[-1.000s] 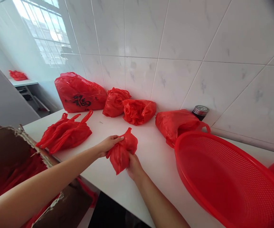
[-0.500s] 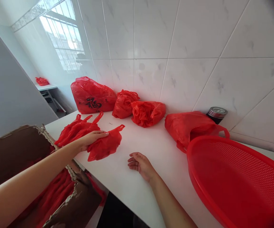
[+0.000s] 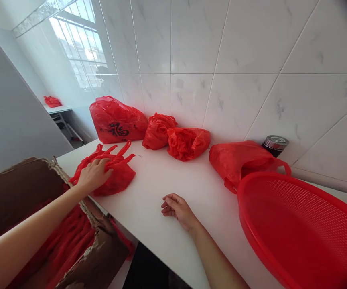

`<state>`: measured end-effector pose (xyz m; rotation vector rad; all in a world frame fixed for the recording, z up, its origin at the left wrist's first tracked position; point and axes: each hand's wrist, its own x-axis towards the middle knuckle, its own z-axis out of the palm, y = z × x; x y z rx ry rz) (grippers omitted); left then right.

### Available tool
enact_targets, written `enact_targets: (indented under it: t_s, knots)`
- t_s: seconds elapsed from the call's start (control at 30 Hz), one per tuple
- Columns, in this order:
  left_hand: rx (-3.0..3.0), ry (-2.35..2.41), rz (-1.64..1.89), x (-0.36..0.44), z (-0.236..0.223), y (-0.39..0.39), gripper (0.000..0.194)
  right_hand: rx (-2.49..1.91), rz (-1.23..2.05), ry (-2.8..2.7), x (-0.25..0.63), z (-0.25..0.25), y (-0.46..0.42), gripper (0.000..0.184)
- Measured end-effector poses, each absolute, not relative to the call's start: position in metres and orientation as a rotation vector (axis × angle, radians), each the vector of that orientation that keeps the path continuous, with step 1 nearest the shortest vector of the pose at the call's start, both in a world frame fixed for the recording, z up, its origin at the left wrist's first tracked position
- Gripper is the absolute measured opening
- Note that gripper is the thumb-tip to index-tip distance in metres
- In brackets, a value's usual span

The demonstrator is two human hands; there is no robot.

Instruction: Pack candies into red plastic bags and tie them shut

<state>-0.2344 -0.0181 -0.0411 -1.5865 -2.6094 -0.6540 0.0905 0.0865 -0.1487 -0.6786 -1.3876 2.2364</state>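
Note:
My left hand (image 3: 95, 175) rests on a pile of red plastic bags (image 3: 120, 178) near the table's left edge. Its fingers lie over the upper bag with the thumb apart from them; part of the fingertips is lost among the folds. Bag handles stick up beyond the fingers. Over the middle of the white table (image 3: 155, 224), my right hand (image 3: 177, 210) holds nothing, its fingers loosely bent and slightly apart. A cardboard box (image 3: 110, 237) with more red bags inside stands below my left forearm.
Along the tiled wall stand a large printed red bag (image 3: 116, 122), two bunched red bags (image 3: 159, 131) (image 3: 188, 143) and another red bag (image 3: 230, 158). A dark lidded container (image 3: 274, 145) is behind a red plastic basket (image 3: 251, 233) at right. A grey panel (image 3: 17, 108) rises at left.
My left hand has drawn back to the left. The red bag it held now lies against the pile, with the hand on top. My right hand has hardly moved.

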Motion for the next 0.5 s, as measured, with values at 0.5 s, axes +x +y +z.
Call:
enact_targets:
  t_s: [0.5]
  knots:
    - [-2.409,-1.791,-0.493,-0.09,-0.06,0.049,0.031,-0.427,1.544,-2.06,0.171,-0.022,-0.001,0.025]
